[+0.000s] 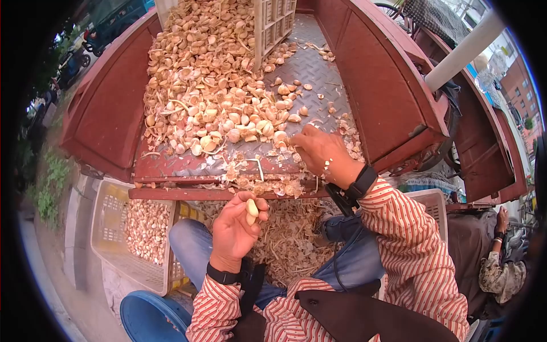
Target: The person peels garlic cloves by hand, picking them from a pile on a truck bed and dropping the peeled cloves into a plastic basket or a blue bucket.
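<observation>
My left hand [231,235] is palm up in front of the cart's edge, its thumb and fingers closed around pale peeled garlic cloves [251,210]. Over the cart bed, my right hand [329,155] points down with bent fingers, beside the near right side of the garlic pile [228,117]. Its fingertips are partly hidden, so what they hold, if anything, does not show. Bits of dry skin stick to the back of that hand. Whole bulbs and loose cloves lie to its left, and papery garlic skins [285,187] litter the near edge.
Red side walls [384,74] flank the metal cart bed [310,54]. A plastic crate [276,25] stands at the back. Below left are a crate of cloves [147,228] and a blue tub [151,316]. Skins heap between my legs. Another person's arm [501,268] shows at right.
</observation>
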Demonstrator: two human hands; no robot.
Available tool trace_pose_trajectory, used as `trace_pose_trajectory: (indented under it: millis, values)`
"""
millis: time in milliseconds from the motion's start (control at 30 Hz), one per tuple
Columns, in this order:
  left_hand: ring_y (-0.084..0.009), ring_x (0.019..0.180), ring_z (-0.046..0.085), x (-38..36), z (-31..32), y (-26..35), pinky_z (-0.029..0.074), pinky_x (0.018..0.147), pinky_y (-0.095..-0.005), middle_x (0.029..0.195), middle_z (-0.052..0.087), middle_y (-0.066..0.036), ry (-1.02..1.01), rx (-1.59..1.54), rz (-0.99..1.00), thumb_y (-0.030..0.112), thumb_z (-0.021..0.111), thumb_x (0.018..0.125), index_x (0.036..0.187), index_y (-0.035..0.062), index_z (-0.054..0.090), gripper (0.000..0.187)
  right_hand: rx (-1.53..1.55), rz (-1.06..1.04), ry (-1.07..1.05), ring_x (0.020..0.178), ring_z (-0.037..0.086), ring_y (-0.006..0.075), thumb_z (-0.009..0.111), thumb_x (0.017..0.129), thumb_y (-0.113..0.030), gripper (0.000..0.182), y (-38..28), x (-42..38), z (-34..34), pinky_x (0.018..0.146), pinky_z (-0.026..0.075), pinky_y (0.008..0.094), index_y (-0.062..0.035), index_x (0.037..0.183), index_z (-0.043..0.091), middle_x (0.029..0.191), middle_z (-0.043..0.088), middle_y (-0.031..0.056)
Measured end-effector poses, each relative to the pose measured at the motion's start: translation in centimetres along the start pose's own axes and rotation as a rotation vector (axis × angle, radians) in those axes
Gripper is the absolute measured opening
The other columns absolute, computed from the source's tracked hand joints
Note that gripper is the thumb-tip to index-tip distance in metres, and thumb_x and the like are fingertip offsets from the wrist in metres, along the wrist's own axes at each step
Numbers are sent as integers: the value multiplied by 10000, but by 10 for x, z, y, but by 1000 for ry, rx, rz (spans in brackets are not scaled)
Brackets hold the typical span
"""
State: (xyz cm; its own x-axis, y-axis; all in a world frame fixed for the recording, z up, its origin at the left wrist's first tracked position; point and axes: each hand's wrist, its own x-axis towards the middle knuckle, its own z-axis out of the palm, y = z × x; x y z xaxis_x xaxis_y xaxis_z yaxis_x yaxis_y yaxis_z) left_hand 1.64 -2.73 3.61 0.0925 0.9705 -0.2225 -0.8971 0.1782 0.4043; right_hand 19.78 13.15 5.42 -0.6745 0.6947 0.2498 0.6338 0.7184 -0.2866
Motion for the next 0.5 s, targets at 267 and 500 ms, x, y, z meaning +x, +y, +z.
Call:
trace_pose_trajectory:
  millis: [267,500]
  values:
    - [-98,626,531,29,-19,5,408,475,-151,844,595,-77,12,356,139,135,575,872,974,47,555,136,139,85,-30,738,601,268,604,769,-97,109,53,14,19,634,473,379,-15,840,587,793,599,125]
    - [-21,622,496,64,13,-11,384,520,-147,827,620,7,145,787,354,122,652,829,1059,26,602,255,904,150,-34,599,544,89,646,822,-150,156,-13,0,13,551,449,263,-4,873,626,663,600,48]
